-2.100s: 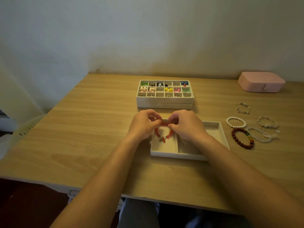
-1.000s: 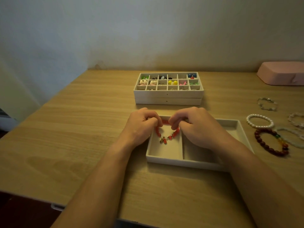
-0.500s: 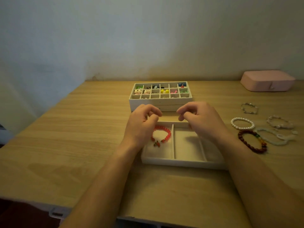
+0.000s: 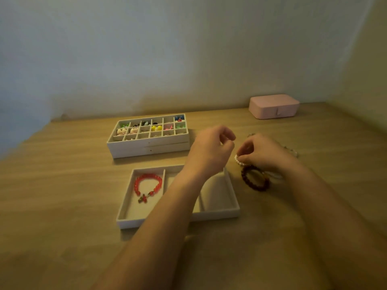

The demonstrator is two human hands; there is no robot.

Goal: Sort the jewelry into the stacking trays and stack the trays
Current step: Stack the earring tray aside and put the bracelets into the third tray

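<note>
Wood-grain table beneath everything. Near the middle, a white stacking tray with three compartments. In the leftmost one, flat on the beige lining, a red bead bracelet with a small charm on its near side. Farther back and a little to the left, the stacked trays, two white ones, the upper divided into many small cells with little colourful pieces inside. Far right by the wall, a closed pink box.

Left hand in the air over the far right corner of the near tray, forearm crossing the middle compartment, fingers loosely curled, nothing in them. Right hand just right of that tray, low at the table, thumb and fingertips pinching a white pearl bracelet; lifted or resting on the wood, impossible to tell. Just on the near side of the pearls, a dark brown bead bracelet flat on the table. Behind the right hand, parts of pale bracelets, mostly hidden and blurred.
</note>
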